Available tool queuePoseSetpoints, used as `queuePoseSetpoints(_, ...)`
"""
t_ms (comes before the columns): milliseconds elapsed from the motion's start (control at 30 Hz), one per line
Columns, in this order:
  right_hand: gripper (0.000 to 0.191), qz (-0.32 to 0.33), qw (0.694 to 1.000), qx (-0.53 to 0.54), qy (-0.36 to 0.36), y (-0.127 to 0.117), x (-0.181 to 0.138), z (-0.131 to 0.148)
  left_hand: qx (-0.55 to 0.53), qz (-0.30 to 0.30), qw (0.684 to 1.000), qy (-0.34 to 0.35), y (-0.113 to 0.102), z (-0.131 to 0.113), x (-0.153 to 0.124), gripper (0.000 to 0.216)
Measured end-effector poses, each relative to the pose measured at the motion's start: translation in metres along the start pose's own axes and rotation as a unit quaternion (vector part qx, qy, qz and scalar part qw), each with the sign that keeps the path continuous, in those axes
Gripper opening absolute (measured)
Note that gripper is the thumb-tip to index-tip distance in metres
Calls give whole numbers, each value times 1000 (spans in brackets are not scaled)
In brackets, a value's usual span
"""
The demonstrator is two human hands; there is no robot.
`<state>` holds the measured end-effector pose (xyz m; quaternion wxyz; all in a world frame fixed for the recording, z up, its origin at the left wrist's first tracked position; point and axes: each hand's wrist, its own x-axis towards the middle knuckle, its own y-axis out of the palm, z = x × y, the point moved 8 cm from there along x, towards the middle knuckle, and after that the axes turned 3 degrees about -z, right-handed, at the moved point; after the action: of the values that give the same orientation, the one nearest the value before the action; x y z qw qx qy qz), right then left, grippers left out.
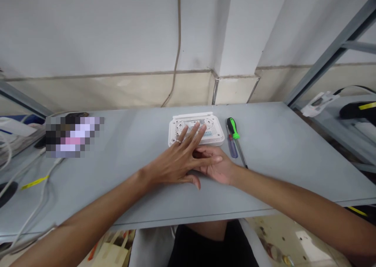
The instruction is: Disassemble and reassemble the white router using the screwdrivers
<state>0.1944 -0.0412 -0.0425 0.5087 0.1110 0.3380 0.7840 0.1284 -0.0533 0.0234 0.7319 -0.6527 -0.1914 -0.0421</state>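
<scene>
My left hand (183, 159) is spread, palm down, with its fingers over the near side of a white router (216, 132). The router lies on the grey table with its vented, labelled underside up and an antenna folded along its far edge. Just in front of it my right hand (221, 169) rests palm up, loosely open. Its fingers are partly hidden under my left hand. Neither hand shows anything held. Right of the router lie a green and black screwdriver (233, 127) and a smaller screwdriver with a clear purplish handle (232, 148).
A blurred-out phone-like object (78, 136) lies on the left of the table (282, 141), with white cables (44, 192) beside it. Metal frame posts (320, 59) flank the table. A cable (178, 44) hangs down the wall behind. Another surface with black and white items (321, 102) stands at right.
</scene>
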Motion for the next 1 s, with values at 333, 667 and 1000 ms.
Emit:
queuePoseSetpoints(333, 31, 68, 930, -354, 68, -4, -32, 104, -71, -181, 965, -176, -36, 59, -25, 59)
queuePoseSetpoints(667, 24, -207, 614, -761, -15, -98, 50, 215, -40, 0, 990, -133, -7, 75, -38, 65)
queuePoseSetpoints(1000, 36, -129, 525, -841, -27, -114, 69, 196, -47, -13, 990, -130, -11, 75, -40, 66)
